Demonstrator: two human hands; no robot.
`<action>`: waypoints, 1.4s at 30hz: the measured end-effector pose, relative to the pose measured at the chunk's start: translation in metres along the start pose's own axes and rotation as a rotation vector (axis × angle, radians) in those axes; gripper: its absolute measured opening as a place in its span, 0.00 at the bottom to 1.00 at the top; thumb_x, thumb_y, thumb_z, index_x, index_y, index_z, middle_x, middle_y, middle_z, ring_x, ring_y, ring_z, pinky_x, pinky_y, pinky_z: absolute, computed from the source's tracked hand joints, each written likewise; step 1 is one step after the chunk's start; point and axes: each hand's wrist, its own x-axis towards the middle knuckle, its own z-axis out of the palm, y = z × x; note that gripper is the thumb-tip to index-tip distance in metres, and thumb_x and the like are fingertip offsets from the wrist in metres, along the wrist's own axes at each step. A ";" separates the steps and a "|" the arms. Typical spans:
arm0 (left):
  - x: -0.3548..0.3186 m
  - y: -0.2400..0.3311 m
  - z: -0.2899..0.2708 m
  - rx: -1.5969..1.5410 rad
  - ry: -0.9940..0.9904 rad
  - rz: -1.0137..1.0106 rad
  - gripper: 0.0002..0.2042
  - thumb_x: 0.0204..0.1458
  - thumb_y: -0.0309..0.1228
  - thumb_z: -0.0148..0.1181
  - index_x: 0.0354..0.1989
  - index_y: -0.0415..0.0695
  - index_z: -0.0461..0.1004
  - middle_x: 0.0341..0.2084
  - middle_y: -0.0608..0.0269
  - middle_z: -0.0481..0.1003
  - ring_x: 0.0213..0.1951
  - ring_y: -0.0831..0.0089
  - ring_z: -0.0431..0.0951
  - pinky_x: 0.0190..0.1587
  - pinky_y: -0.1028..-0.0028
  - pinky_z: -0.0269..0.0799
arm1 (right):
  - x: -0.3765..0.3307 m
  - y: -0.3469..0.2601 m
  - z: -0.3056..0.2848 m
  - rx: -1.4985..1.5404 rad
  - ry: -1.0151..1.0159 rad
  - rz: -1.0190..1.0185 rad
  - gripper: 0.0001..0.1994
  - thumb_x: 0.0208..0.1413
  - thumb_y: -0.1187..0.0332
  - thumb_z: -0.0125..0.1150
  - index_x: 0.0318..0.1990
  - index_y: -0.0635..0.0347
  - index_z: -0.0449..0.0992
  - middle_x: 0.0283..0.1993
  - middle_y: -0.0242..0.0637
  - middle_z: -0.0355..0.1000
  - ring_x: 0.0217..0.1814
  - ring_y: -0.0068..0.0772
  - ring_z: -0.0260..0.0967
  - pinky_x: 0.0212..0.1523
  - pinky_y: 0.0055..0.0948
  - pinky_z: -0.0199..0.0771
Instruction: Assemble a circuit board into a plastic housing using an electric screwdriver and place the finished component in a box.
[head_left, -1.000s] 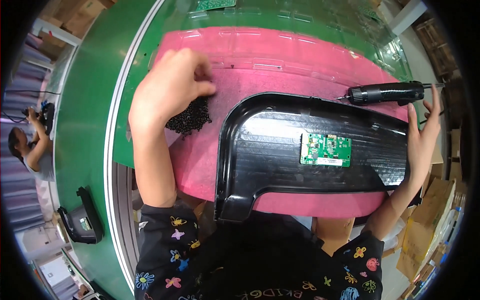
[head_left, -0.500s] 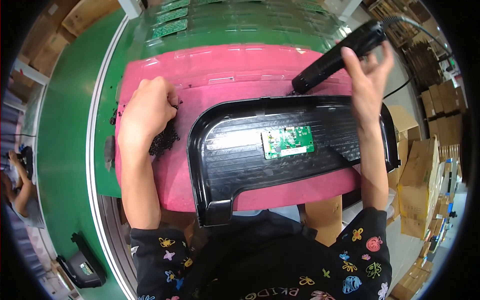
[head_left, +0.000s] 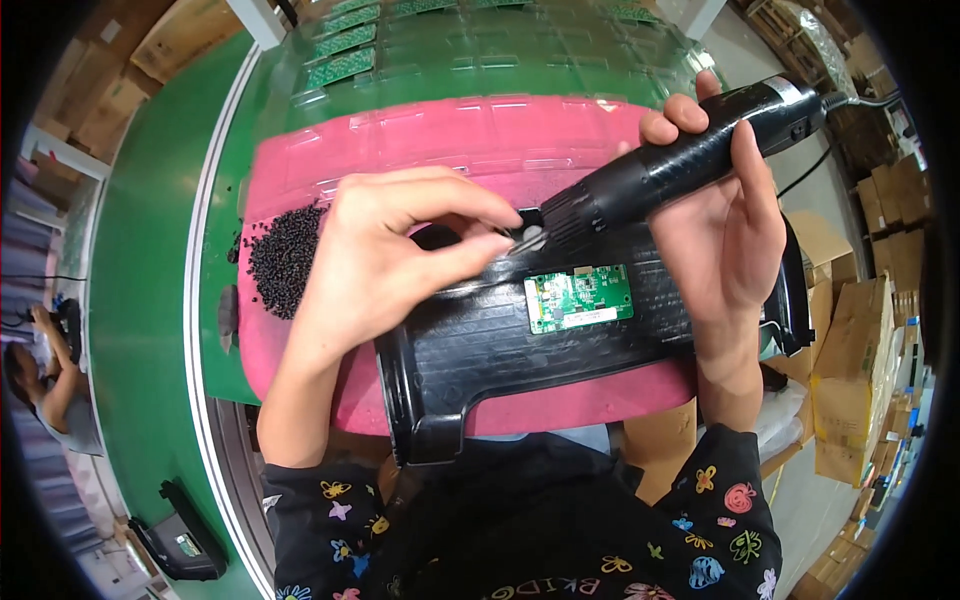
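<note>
My right hand (head_left: pixel 722 235) is wrapped round a black electric screwdriver (head_left: pixel 665 165), held tilted with its ribbed nose pointing down and left. My left hand (head_left: pixel 375 240) pinches a tiny dark screw at the metal bit (head_left: pixel 530 241), thumb and forefinger close to the nose. Below the tool, a green circuit board (head_left: pixel 580 300) rests in a black plastic shell (head_left: pixel 465 355). Left of the shell, partly behind my left hand, lies a heap of small black screws (head_left: pixel 283 265). The screw itself is mostly hidden by my fingertips.
Beneath the shell is a pink mat (head_left: pixel 540 408). Clear plastic trays with green boards (head_left: pixel 342 67) lie at the back. A second black shell (head_left: pixel 185 530) sits on the green surface at lower left. Cardboard boxes (head_left: pixel 850 370) stand at right; another person (head_left: pixel 55 385) is far left.
My left hand has moved from the screw heap rightward to the screwdriver's tip. My right hand has closed more around the screwdriver and swung it up and left, off the mat.
</note>
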 end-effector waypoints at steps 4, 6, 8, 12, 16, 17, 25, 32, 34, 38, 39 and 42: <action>0.001 -0.006 0.011 -0.029 -0.032 0.054 0.08 0.47 0.20 0.69 0.37 0.36 0.82 0.30 0.60 0.81 0.33 0.76 0.81 0.37 0.78 0.76 | -0.004 0.003 -0.001 0.019 -0.045 0.029 0.21 0.68 0.61 0.47 0.64 0.60 0.58 0.46 0.31 0.62 0.53 0.31 0.61 0.67 0.46 0.54; 0.002 -0.004 0.012 -0.129 -0.040 -0.037 0.07 0.49 0.19 0.68 0.38 0.35 0.81 0.32 0.60 0.80 0.34 0.77 0.80 0.38 0.78 0.76 | -0.005 0.002 0.001 -0.002 -0.082 0.017 0.24 0.65 0.57 0.53 0.63 0.57 0.60 0.41 0.26 0.63 0.49 0.26 0.61 0.66 0.45 0.52; 0.003 -0.004 0.013 -0.216 -0.073 -0.093 0.07 0.51 0.19 0.66 0.38 0.34 0.81 0.33 0.60 0.80 0.34 0.78 0.80 0.38 0.78 0.76 | -0.006 0.002 0.005 0.044 -0.118 0.004 0.22 0.63 0.57 0.58 0.60 0.54 0.62 0.37 0.23 0.64 0.44 0.22 0.62 0.62 0.40 0.54; -0.003 -0.004 0.016 -0.445 -0.131 -0.265 0.06 0.55 0.19 0.62 0.40 0.33 0.80 0.32 0.61 0.80 0.34 0.79 0.79 0.39 0.78 0.76 | -0.009 0.001 0.010 0.072 -0.167 -0.023 0.21 0.58 0.60 0.66 0.54 0.49 0.63 0.31 0.20 0.66 0.39 0.19 0.63 0.58 0.37 0.56; -0.001 -0.002 0.018 -0.362 -0.090 -0.314 0.05 0.57 0.20 0.61 0.39 0.32 0.79 0.29 0.61 0.80 0.33 0.80 0.79 0.38 0.79 0.76 | -0.012 -0.005 0.017 0.081 -0.163 -0.135 0.21 0.52 0.65 0.71 0.48 0.46 0.63 0.27 0.17 0.66 0.34 0.17 0.65 0.55 0.35 0.56; 0.000 -0.003 0.020 -0.309 -0.109 -0.303 0.04 0.56 0.20 0.62 0.38 0.33 0.79 0.28 0.61 0.81 0.31 0.79 0.79 0.37 0.79 0.77 | -0.013 -0.006 0.016 0.100 -0.186 -0.186 0.21 0.52 0.66 0.71 0.48 0.45 0.63 0.26 0.16 0.66 0.34 0.16 0.65 0.55 0.35 0.56; 0.002 -0.006 0.020 0.127 -0.176 0.098 0.07 0.47 0.21 0.69 0.34 0.35 0.78 0.27 0.57 0.80 0.30 0.68 0.81 0.34 0.73 0.75 | -0.011 -0.008 0.009 -0.049 -0.254 -0.158 0.21 0.52 0.65 0.71 0.46 0.43 0.62 0.27 0.15 0.67 0.35 0.16 0.65 0.55 0.36 0.56; 0.002 -0.003 0.030 0.309 -0.216 0.176 0.08 0.48 0.22 0.67 0.34 0.37 0.75 0.25 0.56 0.74 0.28 0.59 0.76 0.31 0.65 0.73 | -0.019 0.002 -0.001 -0.117 -0.248 -0.200 0.21 0.55 0.62 0.69 0.50 0.43 0.62 0.30 0.17 0.68 0.36 0.17 0.65 0.58 0.38 0.57; 0.000 -0.004 0.033 0.365 -0.192 0.222 0.09 0.45 0.22 0.68 0.33 0.38 0.75 0.24 0.56 0.73 0.28 0.59 0.75 0.32 0.64 0.73 | -0.021 0.004 -0.003 -0.138 -0.254 -0.211 0.22 0.56 0.60 0.69 0.52 0.43 0.62 0.31 0.18 0.68 0.36 0.17 0.65 0.59 0.39 0.57; -0.001 -0.007 0.033 0.353 -0.177 0.272 0.09 0.43 0.23 0.70 0.32 0.37 0.76 0.24 0.57 0.74 0.27 0.61 0.76 0.30 0.66 0.73 | -0.024 0.005 0.003 -0.151 -0.231 -0.275 0.24 0.53 0.59 0.70 0.52 0.46 0.61 0.31 0.19 0.68 0.35 0.18 0.66 0.54 0.36 0.59; -0.002 -0.008 0.032 0.324 -0.127 0.259 0.09 0.42 0.23 0.71 0.31 0.37 0.77 0.23 0.58 0.75 0.26 0.63 0.77 0.29 0.68 0.74 | -0.024 0.005 0.006 -0.154 -0.225 -0.296 0.25 0.53 0.59 0.70 0.52 0.47 0.61 0.31 0.19 0.68 0.34 0.18 0.66 0.52 0.35 0.59; 0.000 -0.003 0.032 0.280 -0.070 0.231 0.09 0.40 0.23 0.73 0.29 0.35 0.80 0.23 0.58 0.78 0.26 0.67 0.79 0.28 0.71 0.73 | -0.023 -0.030 0.003 -0.254 -0.238 -0.258 0.26 0.51 0.56 0.70 0.51 0.53 0.63 0.29 0.21 0.67 0.29 0.19 0.64 0.44 0.30 0.60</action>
